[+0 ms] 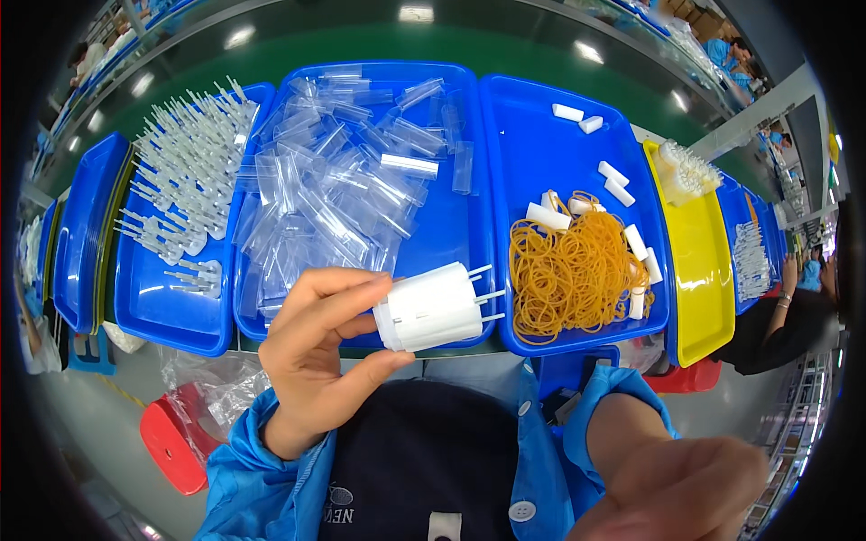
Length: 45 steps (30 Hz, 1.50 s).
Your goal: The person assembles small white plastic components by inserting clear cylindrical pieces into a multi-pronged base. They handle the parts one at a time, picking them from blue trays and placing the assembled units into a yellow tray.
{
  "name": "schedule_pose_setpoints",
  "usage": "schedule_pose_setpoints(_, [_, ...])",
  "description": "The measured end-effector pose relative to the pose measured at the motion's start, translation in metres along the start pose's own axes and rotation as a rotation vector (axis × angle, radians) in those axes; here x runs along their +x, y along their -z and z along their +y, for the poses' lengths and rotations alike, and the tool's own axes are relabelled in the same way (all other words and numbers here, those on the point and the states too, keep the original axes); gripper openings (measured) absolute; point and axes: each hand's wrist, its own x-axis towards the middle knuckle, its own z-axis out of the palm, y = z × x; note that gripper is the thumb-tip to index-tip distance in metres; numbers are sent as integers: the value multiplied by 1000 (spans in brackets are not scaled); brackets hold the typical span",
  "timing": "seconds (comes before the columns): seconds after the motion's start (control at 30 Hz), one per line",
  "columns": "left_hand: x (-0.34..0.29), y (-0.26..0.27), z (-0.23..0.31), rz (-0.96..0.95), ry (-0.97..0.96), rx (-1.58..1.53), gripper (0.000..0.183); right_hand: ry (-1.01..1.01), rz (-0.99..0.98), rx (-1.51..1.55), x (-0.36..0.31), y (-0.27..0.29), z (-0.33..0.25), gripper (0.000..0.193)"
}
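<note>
My left hand (pixel 329 347) is closed around a white cylindrical piece (pixel 431 309), gripping its base end between thumb and fingers. Several thin prongs stick out of its other end, toward the right. The piece is held in front of the middle blue tray (pixel 460 234), which bears a heap of clear plastic tubes (pixel 316 171). Close to the camera at the lower right, my right hand (pixel 686 491) is smeared by motion, so its fingers cannot be made out. The nearest tray to it is the right blue tray (pixel 523 126), with tan rubber bands (pixel 568 275) and short white tubes (pixel 618 191).
White pronged pieces (pixel 185 162) fill much of the left blue tray (pixel 171 311). On the right, a yellow tray (pixel 704 288) carries a white bundle (pixel 686 171). A red stool (pixel 176 442) stands below at the left. Another person's arm (pixel 780 307) shows at the far right.
</note>
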Motion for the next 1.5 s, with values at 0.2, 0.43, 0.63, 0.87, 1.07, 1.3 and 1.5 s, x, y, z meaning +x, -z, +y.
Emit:
schedule_pose_setpoints(0.2, [0, 11, 4, 43, -40, 15, 52, -226, -143, 262, 16, -30, 1, 8])
schedule_pose_setpoints(0.43, [-5, 26, 1, 263, -51, -36, 54, -467, -43, 255, 0, -12, -3, 13])
schedule_pose_setpoints(0.63, [-4, 39, 5, 363, 9, -113, 56, -706, -170, -128, -59, -44, 41, 20])
schedule_pose_setpoints(0.87, [-7, 45, -4, 385, 11, -151, 48, -670, -291, 37, -52, -96, 26, 21])
schedule_pose_setpoints(1.07, [-10, 50, -7, 434, 34, -201, 48, -850, -535, -30, -60, -94, 29, 20])
schedule_pose_setpoints(1.3, [-6, 45, -21, 306, -87, -136, 52, -1004, -294, -31, -71, -64, 37, 22])
schedule_pose_setpoints(1.5, [-4, 31, -14, 209, -50, -149, 46, -1058, 40, 208, -82, -35, 32, 28])
